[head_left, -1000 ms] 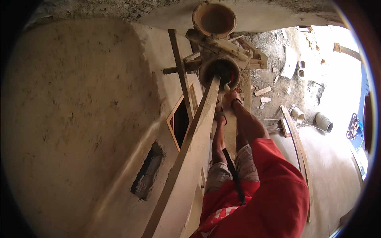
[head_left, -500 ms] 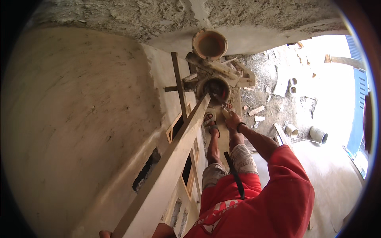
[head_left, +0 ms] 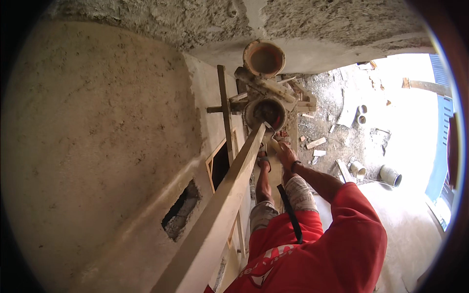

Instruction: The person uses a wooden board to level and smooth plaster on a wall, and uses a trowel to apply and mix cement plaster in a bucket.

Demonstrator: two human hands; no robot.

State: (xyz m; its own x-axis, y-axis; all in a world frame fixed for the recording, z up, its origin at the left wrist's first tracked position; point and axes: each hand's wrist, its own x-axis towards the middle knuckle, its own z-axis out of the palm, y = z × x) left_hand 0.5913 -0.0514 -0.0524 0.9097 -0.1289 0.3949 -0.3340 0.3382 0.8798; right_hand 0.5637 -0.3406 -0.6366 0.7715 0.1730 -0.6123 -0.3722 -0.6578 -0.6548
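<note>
Plainly, your right hand (head_left: pixel 287 156) grips a trowel (head_left: pixel 277 145) by its pale, rounded handle; beyond those fingers, its slim blade sits near a squared board (head_left: pixel 215 207) and crusted bucket (head_left: pixel 248 114). Your left hand is hidden.

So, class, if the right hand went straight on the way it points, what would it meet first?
Led by its trowel, the right hand would probably meet the lower bucket first, though the board ends close to that line and depth is unclear.
</note>
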